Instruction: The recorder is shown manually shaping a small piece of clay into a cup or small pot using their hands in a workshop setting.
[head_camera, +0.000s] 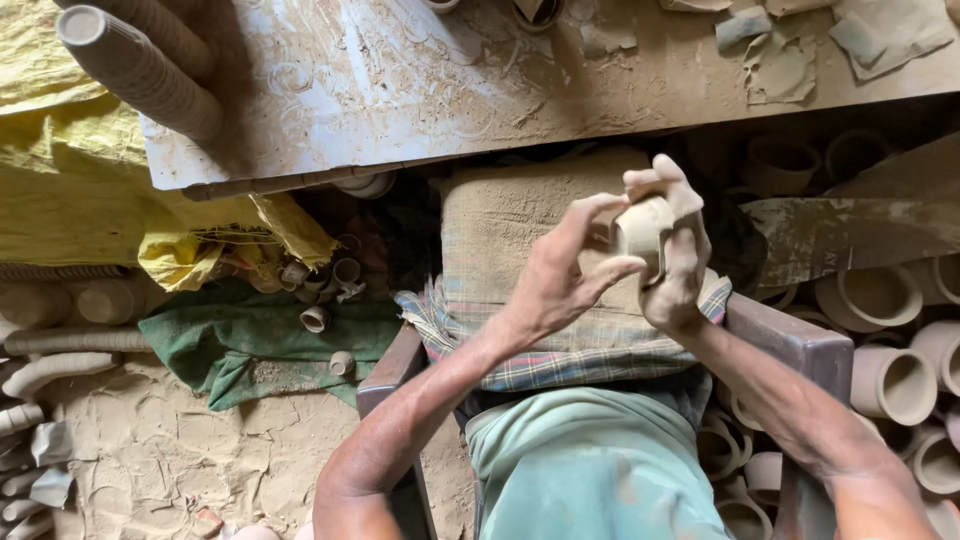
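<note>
1. Pale unfired clay forms the small cup (643, 232) held between both hands, above the checked cloth (560, 350) that covers the person's lap.
2. The right hand (676, 250) wraps around the cup from the far side; its fingers are curled and pressed against the cup wall.
3. The left hand (560, 270) touches the cup's near side; its thumb and fingers are spread, with the fingertips resting on the rim and wall.
4. A dusty work board (400, 90) lies beyond the hands, marked with ring-shaped prints.
5. A stacked column of cups (135, 65) rests at the board's left end, over a yellow sheet (70, 190).
6. Larger clay pots (890, 380) lie on their sides to the right of the lap.
7. A green cloth (250, 345) lies on the sandy floor to the left, with a few small cups on it.
</note>
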